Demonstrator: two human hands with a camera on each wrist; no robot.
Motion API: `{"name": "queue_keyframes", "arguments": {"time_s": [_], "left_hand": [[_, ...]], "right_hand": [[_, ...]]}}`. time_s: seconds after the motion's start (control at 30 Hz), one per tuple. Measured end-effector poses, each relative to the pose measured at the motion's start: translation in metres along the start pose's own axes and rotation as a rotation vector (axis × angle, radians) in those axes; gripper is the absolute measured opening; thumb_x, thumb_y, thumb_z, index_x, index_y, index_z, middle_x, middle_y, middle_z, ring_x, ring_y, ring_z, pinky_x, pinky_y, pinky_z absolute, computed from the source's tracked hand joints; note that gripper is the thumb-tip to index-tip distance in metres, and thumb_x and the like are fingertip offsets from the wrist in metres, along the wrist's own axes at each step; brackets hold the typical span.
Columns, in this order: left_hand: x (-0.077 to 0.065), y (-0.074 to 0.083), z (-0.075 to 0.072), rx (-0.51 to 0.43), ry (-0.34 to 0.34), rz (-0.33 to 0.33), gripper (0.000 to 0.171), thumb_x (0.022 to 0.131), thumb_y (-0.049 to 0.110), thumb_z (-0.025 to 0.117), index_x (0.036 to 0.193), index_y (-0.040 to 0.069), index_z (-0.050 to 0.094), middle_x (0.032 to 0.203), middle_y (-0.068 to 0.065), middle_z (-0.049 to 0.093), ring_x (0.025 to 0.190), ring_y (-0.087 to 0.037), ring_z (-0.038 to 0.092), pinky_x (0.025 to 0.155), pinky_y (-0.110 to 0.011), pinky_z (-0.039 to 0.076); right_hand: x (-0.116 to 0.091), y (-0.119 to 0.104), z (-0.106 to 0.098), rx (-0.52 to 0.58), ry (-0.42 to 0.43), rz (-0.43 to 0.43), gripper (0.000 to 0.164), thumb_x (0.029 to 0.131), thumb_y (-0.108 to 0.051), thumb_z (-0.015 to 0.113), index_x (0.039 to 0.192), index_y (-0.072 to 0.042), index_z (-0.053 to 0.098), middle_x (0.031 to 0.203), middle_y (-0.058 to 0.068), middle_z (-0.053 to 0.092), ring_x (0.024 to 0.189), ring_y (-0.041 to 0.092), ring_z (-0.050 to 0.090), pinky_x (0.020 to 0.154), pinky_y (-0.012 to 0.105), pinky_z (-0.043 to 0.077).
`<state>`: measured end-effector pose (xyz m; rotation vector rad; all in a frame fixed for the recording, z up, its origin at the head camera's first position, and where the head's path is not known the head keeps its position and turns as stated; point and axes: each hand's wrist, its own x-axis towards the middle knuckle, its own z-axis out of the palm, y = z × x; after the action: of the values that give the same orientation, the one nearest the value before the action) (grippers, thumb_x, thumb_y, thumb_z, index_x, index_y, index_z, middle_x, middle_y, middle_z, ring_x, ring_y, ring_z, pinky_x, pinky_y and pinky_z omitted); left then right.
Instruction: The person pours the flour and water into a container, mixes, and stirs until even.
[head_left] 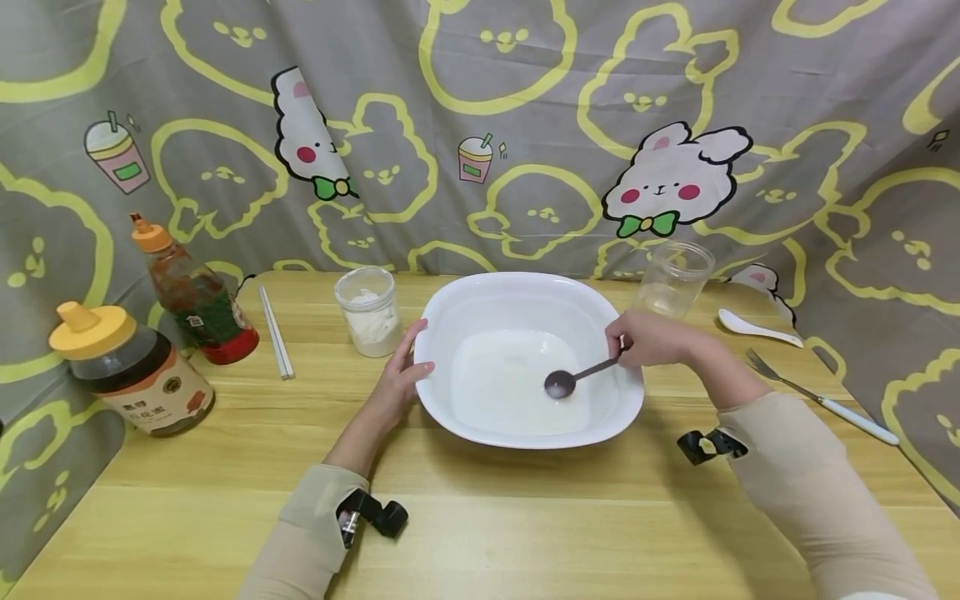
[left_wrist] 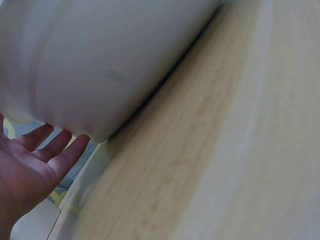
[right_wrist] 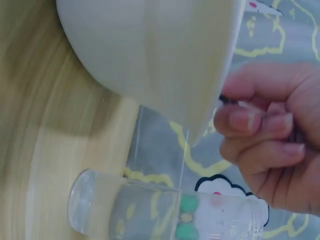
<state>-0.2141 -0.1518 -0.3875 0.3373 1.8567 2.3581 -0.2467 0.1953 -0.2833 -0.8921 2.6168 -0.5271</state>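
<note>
A white basin (head_left: 517, 287) stands on the table with white, milky liquid (head_left: 495, 392) in it. My left hand (head_left: 392, 392) holds the basin at its left side, the thumb over the rim; in the left wrist view several fingertips (left_wrist: 80, 141) touch the outer wall. With curled fingers my right hand (head_left: 656, 337) grips the handle of a dark brown round-bowled spoon (head_left: 560, 384) above the right rim. The spoon's bowl is at the liquid, right of the basin's middle. In the right wrist view the hand covers most of the handle.
Left of the basin stand a jar of white powder (head_left: 372, 321), a pair of chopsticks (head_left: 276, 333), a red sauce bottle (head_left: 198, 304) and a honey bottle (head_left: 142, 375). A clear jar (head_left: 671, 287), a white spoon (head_left: 757, 327) and a fork (head_left: 825, 402) are at the right. A patterned curtain (head_left: 405, 50) hangs behind.
</note>
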Motion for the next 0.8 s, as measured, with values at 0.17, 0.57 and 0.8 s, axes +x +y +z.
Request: {"name": "queue_keyframes", "arguments": {"time_s": [0.17,0.57,0.8], "left_hand": [[0.0,0.0,0.0,0.002,0.009,0.002,0.066,0.078,0.005,0.047,0.137,0.017,0.02,0.128,-0.022,0.031,0.108,-0.04,0.036,0.078,-0.05,0.043],[-0.001,-0.001,0.0,0.003,0.016,-0.002,0.066,0.078,0.005,0.047,0.137,0.02,0.021,0.128,-0.021,0.032,0.109,-0.042,0.035,0.08,-0.052,0.041],[-0.001,-0.001,0.0,0.008,0.005,0.002,0.066,0.079,0.005,0.047,0.137,0.017,0.02,0.129,-0.022,0.031,0.107,-0.04,0.038,0.077,-0.045,0.046]], "right_hand": [[0.012,0.005,-0.003,-0.073,0.092,0.08,0.014,0.066,0.006,0.053,0.064,-0.008,0.056,0.06,0.0,0.05,0.055,0.015,0.043,0.048,0.025,0.036],[0.062,-0.008,0.035,0.182,0.165,0.013,0.005,0.072,0.004,0.056,0.073,-0.001,0.057,0.058,0.006,0.054,0.048,0.012,0.045,0.044,0.023,0.038],[0.058,-0.026,0.051,0.319,0.011,-0.059,0.006,0.075,0.005,0.056,0.077,0.0,0.059,0.052,0.01,0.051,0.043,0.01,0.039,0.042,0.021,0.032]]}}
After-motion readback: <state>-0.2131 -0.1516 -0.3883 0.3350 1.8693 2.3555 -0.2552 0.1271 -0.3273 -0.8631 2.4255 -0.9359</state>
